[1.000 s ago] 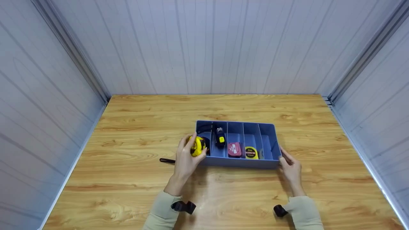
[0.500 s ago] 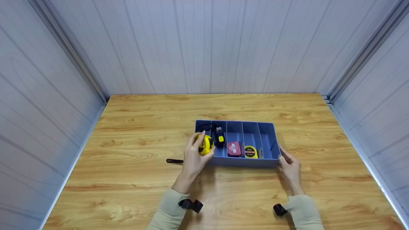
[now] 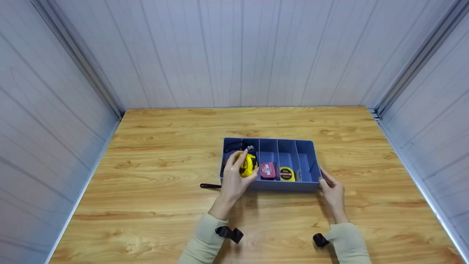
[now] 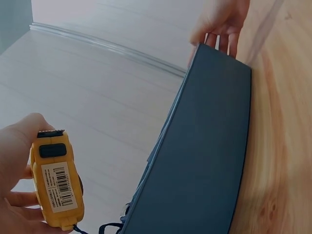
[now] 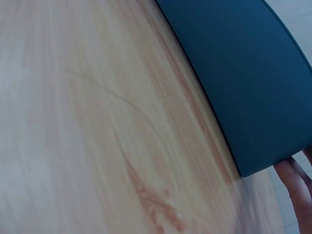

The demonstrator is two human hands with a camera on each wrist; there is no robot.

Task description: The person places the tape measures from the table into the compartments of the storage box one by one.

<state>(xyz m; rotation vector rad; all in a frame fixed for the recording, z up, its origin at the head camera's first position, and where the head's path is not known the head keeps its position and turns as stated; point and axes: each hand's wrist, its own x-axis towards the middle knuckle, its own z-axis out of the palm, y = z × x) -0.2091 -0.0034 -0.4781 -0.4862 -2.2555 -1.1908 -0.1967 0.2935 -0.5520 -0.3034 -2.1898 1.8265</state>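
My left hand [image 3: 234,179] holds a yellow and black tape measure [image 3: 249,165] between thumb and fingers, above the left part of a blue divided box [image 3: 282,186]. In the left wrist view this tape measure [image 4: 59,183] shows a barcode label, and it is apart from the box wall. A black strap [image 3: 210,186] sticks out left of the hand. My right hand [image 3: 333,194] grips the box's right end near the front corner. A pink tape measure [image 3: 267,170] and a small yellow one [image 3: 287,174] lie in separate compartments. My left hand partly hides the left compartments and their dark contents.
The box stands on a wood-grain table [image 3: 154,146]. Pale panel walls [image 3: 234,55] rise behind it and at both sides. A small black device [image 3: 229,233] is worn on my left wrist, another [image 3: 321,240] on the right.
My left hand has carried the yellow and black tape measure rightward, from the box's left end to over its second compartment. The right hand keeps its place at the box's right end.
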